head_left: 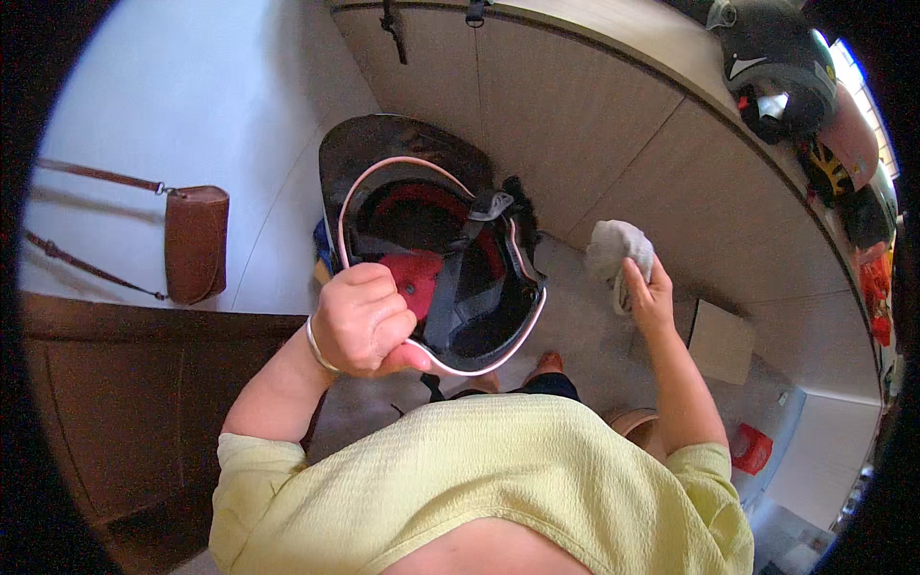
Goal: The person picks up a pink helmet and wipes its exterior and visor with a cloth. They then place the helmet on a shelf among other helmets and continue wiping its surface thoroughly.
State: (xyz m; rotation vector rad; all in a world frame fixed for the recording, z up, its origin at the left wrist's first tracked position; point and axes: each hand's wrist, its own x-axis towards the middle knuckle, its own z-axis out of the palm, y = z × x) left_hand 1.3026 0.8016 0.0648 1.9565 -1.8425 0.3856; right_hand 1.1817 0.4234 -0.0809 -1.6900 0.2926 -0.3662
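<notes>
My left hand (366,321) is closed round the rim of a helmet (450,278), whose open underside faces up toward me. Inside it show a black and red lining and a dark chin strap with a buckle. A dark visor (383,134) sticks out at its far side. Off to the right and apart from the helmet, my right hand (648,289) grips a crumpled light grey cloth (618,254). Part of the cloth hangs down beside my fingers.
A brown bag (197,244) hangs by its strap against the white wall at left, above a dark brown cabinet (115,412). Several helmets, one of them black (776,67), line the counter at upper right. On the floor at right lies a red bag (751,448).
</notes>
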